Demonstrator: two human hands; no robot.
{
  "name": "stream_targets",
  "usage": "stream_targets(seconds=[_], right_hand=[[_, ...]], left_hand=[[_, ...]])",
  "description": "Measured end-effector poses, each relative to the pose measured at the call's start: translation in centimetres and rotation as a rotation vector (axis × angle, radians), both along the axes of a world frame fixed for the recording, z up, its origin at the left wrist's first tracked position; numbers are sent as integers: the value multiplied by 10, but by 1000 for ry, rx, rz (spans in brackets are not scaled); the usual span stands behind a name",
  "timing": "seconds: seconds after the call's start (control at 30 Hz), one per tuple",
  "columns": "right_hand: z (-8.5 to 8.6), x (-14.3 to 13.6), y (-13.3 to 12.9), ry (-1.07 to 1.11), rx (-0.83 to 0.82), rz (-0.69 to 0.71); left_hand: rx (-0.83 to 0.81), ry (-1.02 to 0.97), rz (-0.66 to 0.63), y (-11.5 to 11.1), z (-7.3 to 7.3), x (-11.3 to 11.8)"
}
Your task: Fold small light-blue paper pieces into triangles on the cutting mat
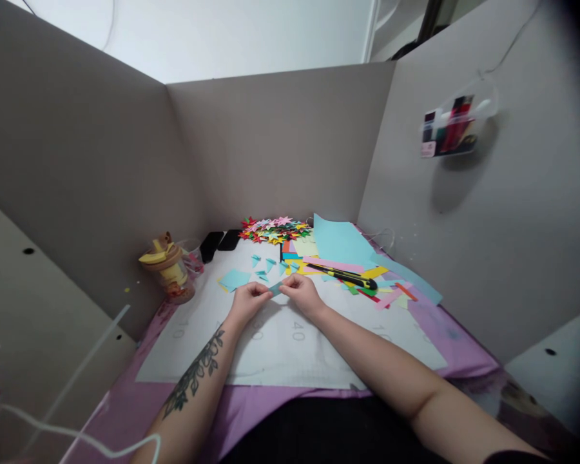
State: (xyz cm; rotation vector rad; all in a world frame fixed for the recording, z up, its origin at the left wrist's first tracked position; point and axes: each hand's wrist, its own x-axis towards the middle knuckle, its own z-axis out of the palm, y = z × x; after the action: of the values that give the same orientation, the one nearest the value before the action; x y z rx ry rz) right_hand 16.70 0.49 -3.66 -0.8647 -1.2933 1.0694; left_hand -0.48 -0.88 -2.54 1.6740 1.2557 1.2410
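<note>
Between my two hands is a small piece of light blue paper [276, 289], pinched at both ends a little above the white sheet. My left hand [249, 300] grips its left end between thumb and fingers. At the other end, my right hand [301, 293] closes on it the same way. Just beyond lie several small folded blue paper pieces [270, 265]. Left of them rests a stack of light blue paper squares [234, 279]. A black and yellow utility knife [343, 276] lies to the right of my right hand, on coloured paper scraps.
A heap of colourful folded paper stars [273, 229] sits at the back, beside large blue sheets [341, 240]. Two black phone-like objects [229, 240] and a lidded tumbler [171, 270] stand left. Grey panels [280, 142] enclose the table; a white cable [87, 438] crosses lower left.
</note>
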Motion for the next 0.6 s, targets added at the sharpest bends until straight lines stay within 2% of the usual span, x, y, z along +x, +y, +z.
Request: stream_targets(seconds=[0.33,0.6], right_hand=[[3,0,-2,12,-8,7],[2,0,-1,7,-17,8]], left_hand=[[-75,-60,12,0,0,0],[-62,-54,14,0,0,0]])
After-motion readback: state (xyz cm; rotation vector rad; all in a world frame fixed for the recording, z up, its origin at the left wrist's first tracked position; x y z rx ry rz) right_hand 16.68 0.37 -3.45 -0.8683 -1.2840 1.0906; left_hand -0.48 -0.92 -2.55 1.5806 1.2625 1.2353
